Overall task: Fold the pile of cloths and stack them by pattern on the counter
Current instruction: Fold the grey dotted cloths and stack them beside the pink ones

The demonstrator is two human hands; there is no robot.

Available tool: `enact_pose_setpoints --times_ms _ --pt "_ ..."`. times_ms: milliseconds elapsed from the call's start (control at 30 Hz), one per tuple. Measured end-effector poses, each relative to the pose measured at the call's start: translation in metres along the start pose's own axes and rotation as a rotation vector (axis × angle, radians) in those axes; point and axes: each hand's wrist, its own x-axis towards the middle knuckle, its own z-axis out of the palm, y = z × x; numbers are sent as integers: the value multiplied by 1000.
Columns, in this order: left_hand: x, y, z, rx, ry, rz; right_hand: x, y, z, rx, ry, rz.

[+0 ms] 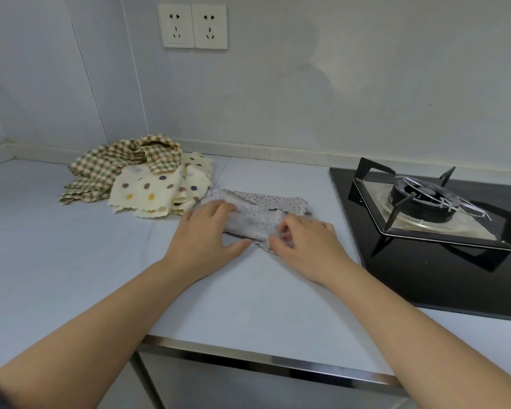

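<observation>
From the head view, a gas stove (434, 202) sits just right of the work spot on the counter (71, 246). The unfolded pile, a green checked cloth (101, 169) over a cream spotted cloth (151, 190), lies behind at left. Between them lies the grey dotted cloth (263, 214), partly folded. The left hand (207, 234) grips its left end, fingers on top and thumb at the near edge. The right hand (307, 246) pinches its near right corner.

readable text: none | labels, brands, numbers: none legible
</observation>
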Motion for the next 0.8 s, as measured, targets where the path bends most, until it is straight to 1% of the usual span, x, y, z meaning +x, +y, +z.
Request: enact_pose_setpoints --times_ms 67,100,167,233,333,400,467,533,633,700,800 --pt "2 5 -1 -14 141 169 1 1 -2 -60 38 -3" --pt "3 8 -1 -42 144 221 2 2 -2 -87 47 0" --pt "2 14 2 -91 34 267 3 3 -1 -117 58 9" --pt "1 14 8 -133 -93 248 5 4 -1 -94 49 14" --pt "0 7 12 -178 -228 195 6 5 1 50 43 -26" --pt "1 6 11 -196 -253 219 5 4 1 122 16 -14" --pt "2 10 7 -192 -183 300 4 4 -1 133 11 28" --pt "2 14 -1 -176 -117 363 4 5 -1 75 32 61" --pt "-1 18 -6 -148 -111 358 5 9 2 8 36 87" --pt "-3 19 -4 -108 -52 362 8 13 6 -12 -45 85" --pt "-1 17 -3 4 142 312 8 17 9 -10 -149 103"
